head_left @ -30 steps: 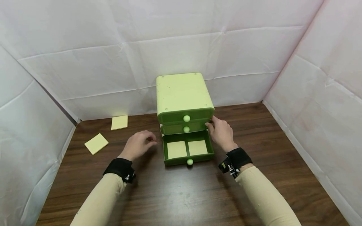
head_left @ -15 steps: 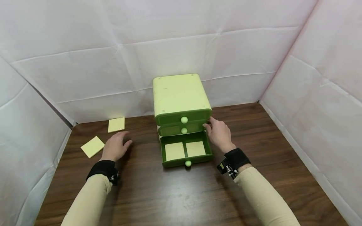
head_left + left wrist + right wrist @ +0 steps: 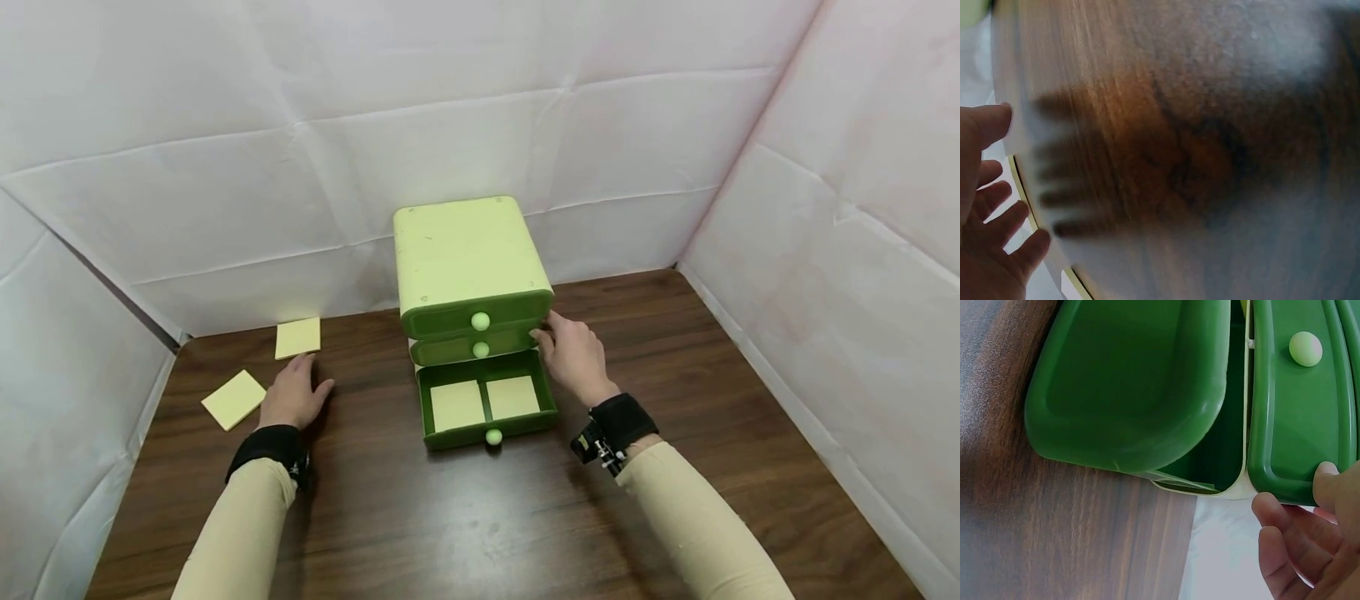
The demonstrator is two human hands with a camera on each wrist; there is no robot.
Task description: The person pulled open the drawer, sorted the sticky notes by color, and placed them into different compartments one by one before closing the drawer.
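I see the green drawer unit (image 3: 468, 275) at the middle of the table (image 3: 465, 525), near the back wall. Its bottom drawer (image 3: 487, 402) is pulled out toward me and holds two yellow pads (image 3: 484, 398) side by side, one in each compartment. The two upper drawers are pushed in, each with a pale round knob.

My right hand (image 3: 573, 357) is at the unit's right side, level with the middle drawer; the fingers (image 3: 1285, 540) are loosely bent and their tips touch the drawer's right corner, gripping nothing. The open drawer lies just in front of and to the left of that hand.

My left hand (image 3: 292, 392) is well apart from the unit, flat on the table with fingers spread and straight, holding nothing. Its fingertips are just short of the far pad (image 3: 297, 337), which lies near the back wall. The near pad (image 3: 233, 399) lies just to the left of the hand, turned at an angle, close to the left wall. The left wrist view is blurred and shows little beyond the spread fingers (image 3: 997, 215) and wood grain.

I can read no writing or brand on the unit or on the pads.
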